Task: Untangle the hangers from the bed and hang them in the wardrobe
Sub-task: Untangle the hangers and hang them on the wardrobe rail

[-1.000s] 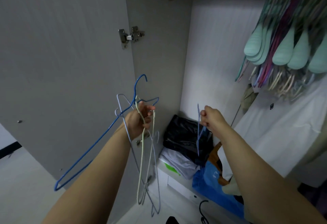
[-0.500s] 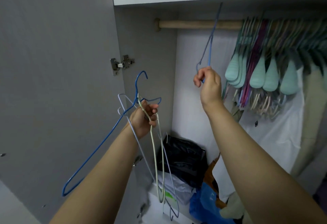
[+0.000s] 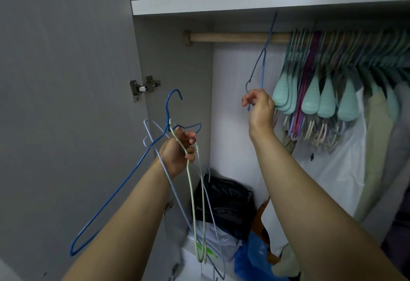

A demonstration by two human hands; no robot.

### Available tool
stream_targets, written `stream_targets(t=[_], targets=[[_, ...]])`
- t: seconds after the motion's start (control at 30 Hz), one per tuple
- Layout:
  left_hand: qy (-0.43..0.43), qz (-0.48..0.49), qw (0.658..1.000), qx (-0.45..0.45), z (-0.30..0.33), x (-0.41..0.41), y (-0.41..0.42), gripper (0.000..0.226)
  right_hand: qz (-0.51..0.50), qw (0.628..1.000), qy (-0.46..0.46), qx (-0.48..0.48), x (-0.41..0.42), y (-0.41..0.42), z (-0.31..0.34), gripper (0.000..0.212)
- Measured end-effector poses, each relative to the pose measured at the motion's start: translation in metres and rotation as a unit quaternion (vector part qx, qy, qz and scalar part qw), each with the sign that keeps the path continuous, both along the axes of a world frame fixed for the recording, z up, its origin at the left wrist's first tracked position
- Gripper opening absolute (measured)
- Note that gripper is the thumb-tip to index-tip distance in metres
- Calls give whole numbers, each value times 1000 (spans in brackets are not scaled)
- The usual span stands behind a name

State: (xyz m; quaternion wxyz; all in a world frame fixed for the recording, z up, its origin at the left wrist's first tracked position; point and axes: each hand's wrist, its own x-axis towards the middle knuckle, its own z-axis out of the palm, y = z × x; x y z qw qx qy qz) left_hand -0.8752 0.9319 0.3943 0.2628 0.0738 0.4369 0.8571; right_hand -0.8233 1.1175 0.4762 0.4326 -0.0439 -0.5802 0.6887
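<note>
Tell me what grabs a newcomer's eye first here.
The right hand lifting a blue wire hanger to the wooden rail, centre. Lower left, the left hand clutches a bundle of wire hangers. At right, mint hangers crowd the rail.

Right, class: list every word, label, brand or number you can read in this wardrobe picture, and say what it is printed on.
Nothing can be read.
White garment: a small dark tag, too small to read.
Blue bag at the bottom: pale marks, too blurred to read.
Door hinge: no lettering visible.
</note>
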Motion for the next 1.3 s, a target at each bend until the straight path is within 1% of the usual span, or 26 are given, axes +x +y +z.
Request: stream_targets(t=[0.07, 0.17, 0.23, 0.3, 0.37, 0.43, 0.47, 0.53, 0.63, 0.7, 0.73, 0.77, 0.8, 0.83, 0.87, 0.9, 0.93, 0.97, 1.0, 1.07, 1.1, 1.13, 1.2, 1.23, 1.27, 1.3], targets=[[1, 3, 1000, 1, -1, 2, 0, 51, 43, 998, -20, -49, -3, -2, -8, 33], [3, 4, 1000, 0, -3, 4, 0, 50, 104, 976, -43, -188, -11, 4, -18, 28], [2, 4, 1000, 0, -4, 5, -2, 51, 103, 960, -64, -252, -14, 14, -17, 27], [0, 4, 1000, 0, -5, 4, -3, 52, 90, 948, -82, -295, -20, 22, -14, 23], [1, 5, 1000, -5, -4, 4, -2, 50, 79, 939, -95, -322, -26, 25, -10, 20], [-1, 5, 1000, -7, -3, 4, 1, 48, 64, 932, -125, -333, -28, 21, -4, 36], [-1, 4, 1000, -7, -2, 4, 2, 48, 53, 928, -133, -344, -26, 19, -3, 41], [-1, 2, 1000, -4, 0, 3, 3, 48, 49, 919, -126, -369, -22, 19, -2, 43], [-3, 2, 1000, 13, 5, 3, 2, 48, 19, 925, -136, -353, -15, 21, -12, 44], [-11, 3, 999, 36, 7, 2, 1, 52, -4, 929, -133, -345, -7, 16, -25, 46], [-14, 1, 999, 47, 7, 1, 1, 57, 7, 930, -156, -333, -1, 8, -34, 51], [-14, -2, 998, 55, 6, 1, 1, 61, 39, 931, -187, -311, 8, -1, -40, 57], [-13, -4, 998, 61, 5, 0, 2, 64, 83, 933, -221, -273, 18, -16, -49, 58], [-12, -6, 998, 67, 3, 0, 3, 66, 128, 937, -258, -198, 24, -30, -56, 54], [-11, -6, 997, 73, 1, 0, 4, 65, 170, 935, -303, -72, 29, -44, -65, 49], [-11, -4, 997, 78, 0, 2, 6, 65, 210, 916, -334, 69, 33, -56, -74, 52], [-12, -4, 996, 86, -2, 3, 8, 64, 245, 886, -342, 194, 35, -67, -84, 64], [-15, -7, 996, 92, -3, 4, 9, 62, 265, 853, -355, 277, 37, -74, -93, 73], [-17, -12, 995, 94, -4, 4, 10, 61, 273, 833, -357, 321, 39, -78, -99, 79], [-17, -21, 996, 89, -9, 7, 10, 59, 249, 833, -351, 348, 39, -77, -107, 83], [-14, -20, 996, 81, -11, 9, 9, 55, 237, 829, -362, 355, 41, -75, -107, 78], [-10, -16, 997, 69, -14, 10, 8, 48, 229, 817, -381, 368, 40, -73, -109, 66], [-9, -9, 999, 42, -16, 14, 4, 29, 195, 778, -421, 424, 41, -71, -110, 17], [-13, -6, 1000, 26, -18, 15, 2, 25, 167, 765, -430, 450, 43, -70, -111, 16], [-17, 1, 1000, 1, -22, 14, -1, 26, 144, 761, -434, 461, 45, -68, -115, 25], [-22, 9, 999, -27, -27, 13, -5, 30, 127, 768, -441, 446, 47, -64, -120, 32]])
